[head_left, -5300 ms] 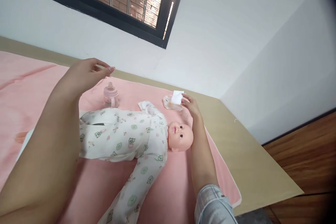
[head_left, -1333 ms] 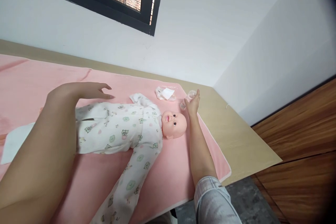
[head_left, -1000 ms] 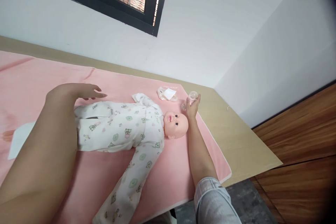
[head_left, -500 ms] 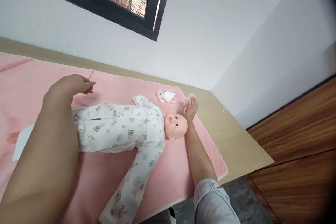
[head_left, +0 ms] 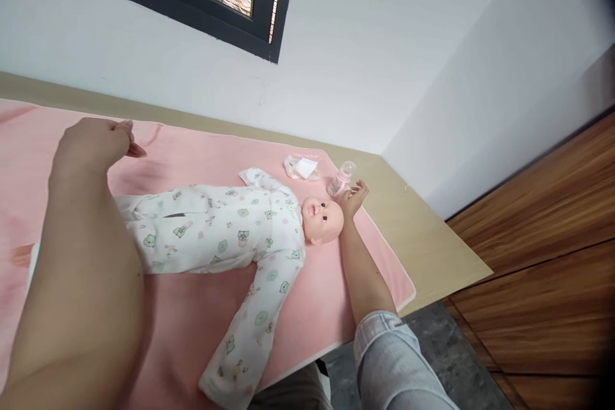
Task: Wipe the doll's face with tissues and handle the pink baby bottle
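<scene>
A baby doll (head_left: 323, 219) lies face up on a pink mat (head_left: 307, 307), dressed in a white printed romper (head_left: 206, 230). One long sleeve is spread toward the mat's near edge. Beside the doll's head stands a small clear baby bottle (head_left: 342, 180) with a pink collar and clear cap. My right hand (head_left: 355, 197) is close against the bottle, its fingers loose and apart; whether it still touches the bottle is hard to see. Above the mat, past the doll's legs, my left hand (head_left: 103, 141) hangs with bent, parted fingers and nothing visible in them.
A clear plastic package with a white paper (head_left: 303, 168) lies near the mat's far edge. The wooden table (head_left: 423, 237) extends beyond the mat to a white wall (head_left: 336, 64) with a dark-framed window (head_left: 269, 13). Brown wooden panels (head_left: 538, 205) stand at the right.
My right hand's fingers have loosened from around the bottle, which now shows upright on the mat. My left hand has shifted left and its fingers have parted. The view has turned slightly.
</scene>
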The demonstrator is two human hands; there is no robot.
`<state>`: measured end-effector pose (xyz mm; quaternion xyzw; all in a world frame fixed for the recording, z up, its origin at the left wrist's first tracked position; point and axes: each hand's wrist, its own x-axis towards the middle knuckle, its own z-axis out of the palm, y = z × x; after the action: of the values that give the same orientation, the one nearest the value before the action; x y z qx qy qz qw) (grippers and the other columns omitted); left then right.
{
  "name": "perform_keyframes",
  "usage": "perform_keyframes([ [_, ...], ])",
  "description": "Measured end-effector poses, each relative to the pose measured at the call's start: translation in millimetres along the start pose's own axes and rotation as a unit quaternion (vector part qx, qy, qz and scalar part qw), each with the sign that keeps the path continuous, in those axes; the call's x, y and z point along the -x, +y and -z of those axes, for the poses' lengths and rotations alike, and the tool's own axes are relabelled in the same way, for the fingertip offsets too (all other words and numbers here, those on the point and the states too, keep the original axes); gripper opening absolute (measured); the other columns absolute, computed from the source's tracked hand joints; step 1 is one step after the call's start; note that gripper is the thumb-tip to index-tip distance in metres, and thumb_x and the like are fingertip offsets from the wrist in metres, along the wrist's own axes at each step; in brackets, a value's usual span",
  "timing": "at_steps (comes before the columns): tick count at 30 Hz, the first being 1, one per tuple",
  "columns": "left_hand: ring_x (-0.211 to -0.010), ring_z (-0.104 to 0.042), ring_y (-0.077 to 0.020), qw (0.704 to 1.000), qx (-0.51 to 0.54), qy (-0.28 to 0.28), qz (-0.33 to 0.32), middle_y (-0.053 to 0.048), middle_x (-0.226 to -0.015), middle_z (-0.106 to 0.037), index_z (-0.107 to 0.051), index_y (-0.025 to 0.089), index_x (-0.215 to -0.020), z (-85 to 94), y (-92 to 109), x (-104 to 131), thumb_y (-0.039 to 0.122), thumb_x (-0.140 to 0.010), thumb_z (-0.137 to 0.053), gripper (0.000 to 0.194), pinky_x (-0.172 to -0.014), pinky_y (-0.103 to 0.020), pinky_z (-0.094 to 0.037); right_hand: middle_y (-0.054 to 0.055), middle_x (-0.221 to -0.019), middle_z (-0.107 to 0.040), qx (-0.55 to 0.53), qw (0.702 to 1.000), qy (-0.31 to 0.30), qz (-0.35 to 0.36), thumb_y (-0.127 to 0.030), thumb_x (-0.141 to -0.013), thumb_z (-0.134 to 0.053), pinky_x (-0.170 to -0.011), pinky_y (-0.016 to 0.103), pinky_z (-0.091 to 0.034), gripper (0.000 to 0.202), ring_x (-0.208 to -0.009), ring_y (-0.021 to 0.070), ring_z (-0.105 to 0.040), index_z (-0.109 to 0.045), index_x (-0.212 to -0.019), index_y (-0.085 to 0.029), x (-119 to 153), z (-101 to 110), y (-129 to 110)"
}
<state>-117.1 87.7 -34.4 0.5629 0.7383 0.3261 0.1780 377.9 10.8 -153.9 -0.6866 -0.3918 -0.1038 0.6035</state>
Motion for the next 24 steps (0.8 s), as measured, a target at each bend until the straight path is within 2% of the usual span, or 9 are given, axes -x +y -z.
perform_keyframes([
  [3,-0.093,-0.053,-0.0224,1.000,0.007,-0.007,0.008,0.000,-0.081,-0.068,-0.066,0.017,-0.073,1.9,-6,-1,0.054,-0.091,-0.042,0.047,-0.085,-0.039,-0.045,0.017,-0.127,-0.047,-0.019,0.999,0.010,-0.029,-0.009,-0.080,-0.034,-0.085,0.031,-0.049,0.049,-0.092,0.0155,-0.055,-0.041,-0.129,-0.012,-2,1,2],
  [7,-0.084,-0.052,-0.0213,1.000,-0.003,0.001,0.018,-0.001,-0.080,-0.065,-0.065,0.018,-0.072,2.7,-10,-3,0.058,-0.089,-0.039,0.051,-0.077,-0.036,-0.042,0.015,-0.123,-0.049,-0.021,0.998,0.032,-0.053,-0.010,-0.080,-0.033,-0.093,0.032,-0.047,0.048,-0.090,0.0152,-0.055,-0.041,-0.128,-0.012,-7,0,9],
  [13,-0.069,-0.045,-0.0184,0.998,-0.061,-0.010,0.006,-0.002,-0.069,-0.057,-0.064,0.019,-0.069,-3.6,-5,-5,0.077,-0.076,-0.048,0.061,-0.071,-0.034,-0.040,0.014,-0.121,-0.049,-0.041,0.994,0.036,-0.092,-0.010,-0.079,-0.033,-0.096,0.035,-0.046,0.047,-0.089,0.0154,-0.055,-0.040,-0.126,-0.012,-11,-4,18],
  [16,-0.067,-0.046,-0.0187,0.995,-0.090,-0.037,-0.014,-0.001,-0.068,-0.059,-0.065,0.019,-0.068,-15.2,-9,-14,0.079,-0.071,-0.052,0.061,-0.072,-0.036,-0.042,0.013,-0.120,-0.049,-0.049,0.992,0.040,-0.107,-0.011,-0.078,-0.035,-0.096,0.036,-0.047,0.048,-0.087,0.0151,-0.055,-0.041,-0.125,-0.014,-12,-6,23],
  [19,-0.074,-0.051,-0.0225,0.992,-0.101,-0.070,-0.010,-0.003,-0.065,-0.059,-0.065,0.018,-0.064,-28.0,-20,-29,0.080,-0.069,-0.051,0.064,-0.081,-0.040,-0.044,0.014,-0.121,-0.049,-0.052,0.989,0.039,-0.130,-0.010,-0.077,-0.036,-0.097,0.035,-0.046,0.049,-0.094,0.0162,-0.056,-0.041,-0.126,-0.012,-14,-8,28],
  [21,-0.078,-0.053,-0.0267,0.992,-0.101,-0.079,-0.002,-0.007,-0.063,-0.058,-0.066,0.016,-0.059,-33.9,-28,-39,0.078,-0.069,-0.050,0.065,-0.086,-0.045,-0.043,0.016,-0.122,-0.049,-0.053,0.987,0.038,-0.146,-0.009,-0.077,-0.037,-0.097,0.034,-0.045,0.050,-0.102,0.0182,-0.055,-0.041,-0.126,-0.010,-16,-9,29],
  [24,-0.075,-0.052,-0.0284,0.993,-0.079,-0.083,-0.028,-0.010,-0.061,-0.059,-0.065,0.014,-0.054,-38.3,-38,-51,0.076,-0.069,-0.053,0.064,-0.089,-0.054,-0.042,0.016,-0.123,-0.049,-0.056,0.984,0.037,-0.165,-0.008,-0.077,-0.038,-0.095,0.033,-0.046,0.050,-0.105,0.0191,-0.055,-0.042,-0.126,-0.009,-17,-9,31],
])
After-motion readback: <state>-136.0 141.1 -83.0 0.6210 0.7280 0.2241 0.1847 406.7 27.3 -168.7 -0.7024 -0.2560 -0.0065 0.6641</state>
